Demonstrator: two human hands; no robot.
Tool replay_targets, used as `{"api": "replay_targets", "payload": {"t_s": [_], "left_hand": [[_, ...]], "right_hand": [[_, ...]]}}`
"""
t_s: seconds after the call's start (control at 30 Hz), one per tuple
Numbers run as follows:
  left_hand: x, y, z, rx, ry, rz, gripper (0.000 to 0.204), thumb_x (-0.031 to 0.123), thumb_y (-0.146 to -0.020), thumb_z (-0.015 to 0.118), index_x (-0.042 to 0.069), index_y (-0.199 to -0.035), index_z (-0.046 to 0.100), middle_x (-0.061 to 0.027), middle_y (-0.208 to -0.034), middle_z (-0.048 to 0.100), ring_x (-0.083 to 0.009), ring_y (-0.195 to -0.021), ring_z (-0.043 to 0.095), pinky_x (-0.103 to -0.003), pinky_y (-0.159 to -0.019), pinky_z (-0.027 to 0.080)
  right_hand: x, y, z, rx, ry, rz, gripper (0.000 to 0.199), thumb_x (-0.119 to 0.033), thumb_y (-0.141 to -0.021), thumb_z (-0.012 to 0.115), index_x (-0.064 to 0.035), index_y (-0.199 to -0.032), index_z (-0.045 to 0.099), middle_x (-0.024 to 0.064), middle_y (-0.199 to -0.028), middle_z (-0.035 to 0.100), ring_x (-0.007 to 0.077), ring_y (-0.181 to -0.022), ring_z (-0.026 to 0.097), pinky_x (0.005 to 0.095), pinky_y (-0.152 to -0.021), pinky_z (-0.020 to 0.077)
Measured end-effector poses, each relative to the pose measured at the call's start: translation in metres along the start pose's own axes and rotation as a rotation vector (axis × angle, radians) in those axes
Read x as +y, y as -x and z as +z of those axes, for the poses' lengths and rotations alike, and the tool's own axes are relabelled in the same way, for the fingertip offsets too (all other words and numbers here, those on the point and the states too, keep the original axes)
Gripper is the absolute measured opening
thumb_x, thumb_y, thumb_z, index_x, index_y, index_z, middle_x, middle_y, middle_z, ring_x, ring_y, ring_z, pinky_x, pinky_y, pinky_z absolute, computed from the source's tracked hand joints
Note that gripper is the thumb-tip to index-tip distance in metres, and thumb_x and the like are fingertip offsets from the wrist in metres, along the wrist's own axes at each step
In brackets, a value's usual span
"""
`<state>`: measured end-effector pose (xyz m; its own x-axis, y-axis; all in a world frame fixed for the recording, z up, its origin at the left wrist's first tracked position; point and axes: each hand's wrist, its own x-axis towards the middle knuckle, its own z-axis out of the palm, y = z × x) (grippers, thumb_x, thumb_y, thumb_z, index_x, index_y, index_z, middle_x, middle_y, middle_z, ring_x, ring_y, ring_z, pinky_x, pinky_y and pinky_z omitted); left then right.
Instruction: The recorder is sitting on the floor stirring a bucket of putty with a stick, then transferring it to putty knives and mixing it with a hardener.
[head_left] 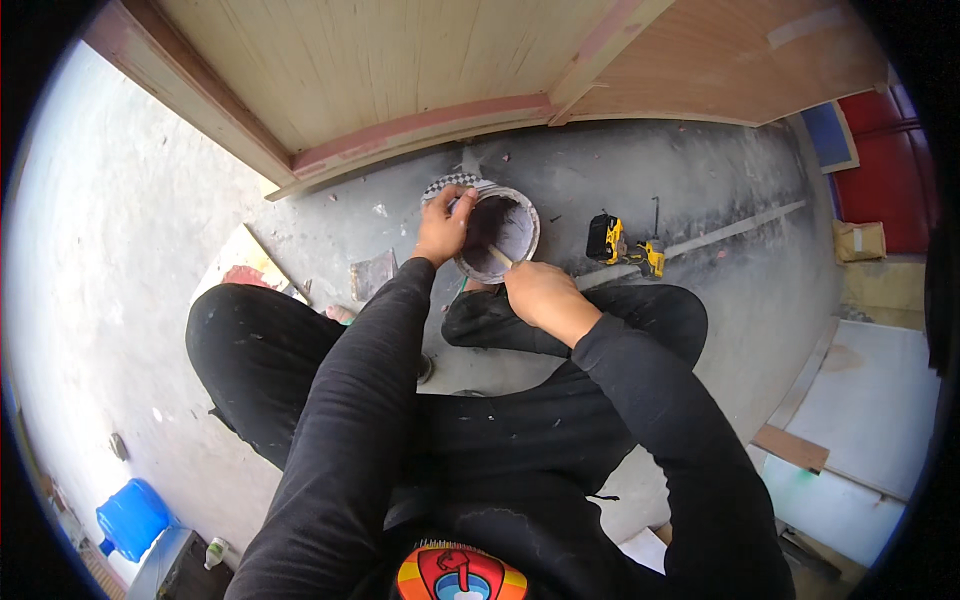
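I squat on the concrete floor (120,250) with my knees spread, so the small tub (497,232) sits between them, close in front of me. My right hand (538,292), on the near side of the tub, is closed around a thin wooden stick (500,257) whose tip dips into the dark paste inside, angled for stirring. My left hand (443,226) clamps the tub's left rim to stop it turning. To the tub's right lies a yellow cordless drill (625,245). Beyond the tub stand wooden panels (400,60).

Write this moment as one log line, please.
left hand: holds bucket rim | right hand: holds stick in bucket | drill: on floor
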<state>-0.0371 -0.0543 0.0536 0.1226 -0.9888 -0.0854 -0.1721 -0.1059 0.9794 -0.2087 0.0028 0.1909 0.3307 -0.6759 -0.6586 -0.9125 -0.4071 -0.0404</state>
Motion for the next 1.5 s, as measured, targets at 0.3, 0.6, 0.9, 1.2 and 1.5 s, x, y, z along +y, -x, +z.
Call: {"api": "replay_targets", "payload": {"t_s": [0.3,0.6,0.9,1.2,1.5], "left_hand": [[-0.001,-0.004,-0.01,-0.013,0.125,-0.068,0.038,0.038,-0.103,0.063,0.0,-0.103,0.07,-0.0097,-0.095,0.073,-0.0172,-0.092,0.063,-0.033,-0.086,0.049],[-0.011,-0.004,-0.011,-0.01,0.2,-0.028,0.033,0.035,-0.106,0.061,0.005,-0.09,0.064,0.003,-0.08,0.056,-0.0099,-0.079,0.048,-0.027,-0.073,0.042],[-0.013,-0.003,-0.011,-0.054,0.157,-0.016,0.034,0.034,-0.107,0.058,0.004,-0.09,0.062,0.0026,-0.083,0.054,-0.0098,-0.081,0.045,-0.027,-0.075,0.04],[-0.002,-0.004,-0.018,-0.046,0.188,-0.069,0.033,0.034,-0.108,0.057,0.003,-0.102,0.067,0.0018,-0.093,0.063,-0.0094,-0.09,0.051,-0.025,-0.084,0.042],[-0.007,-0.009,-0.023,-0.14,0.209,-0.07,0.036,0.034,-0.109,0.056,0.001,-0.114,0.069,0.001,-0.103,0.067,-0.009,-0.096,0.054,-0.024,-0.089,0.043]], "right_hand": [[0.023,0.033,0.005,0.085,-0.346,0.102,0.035,-0.011,-0.092,0.059,-0.0039,-0.124,0.07,0.0246,-0.104,0.074,0.0433,-0.102,0.072,0.0503,-0.088,0.0575],[0.0,0.009,-0.02,0.286,0.047,0.006,0.028,-0.013,-0.097,0.055,-0.0016,-0.117,0.07,0.0156,-0.102,0.077,0.0306,-0.095,0.076,0.0435,-0.081,0.06],[0.018,0.008,-0.001,0.194,-0.017,-0.069,0.024,-0.009,-0.093,0.059,0.0003,-0.111,0.072,0.0202,-0.106,0.076,0.0311,-0.101,0.075,0.0417,-0.079,0.0618],[0.024,0.046,-0.01,0.237,-0.259,-0.038,0.025,-0.009,-0.092,0.057,0.0024,-0.105,0.075,0.0257,-0.103,0.074,0.0424,-0.097,0.074,0.0509,-0.085,0.0588],[0.013,0.001,0.0,0.416,-0.03,-0.004,0.019,-0.014,-0.089,0.064,-0.004,-0.094,0.079,0.0159,-0.093,0.078,0.0311,-0.089,0.077,0.0413,-0.076,0.0611]]}}
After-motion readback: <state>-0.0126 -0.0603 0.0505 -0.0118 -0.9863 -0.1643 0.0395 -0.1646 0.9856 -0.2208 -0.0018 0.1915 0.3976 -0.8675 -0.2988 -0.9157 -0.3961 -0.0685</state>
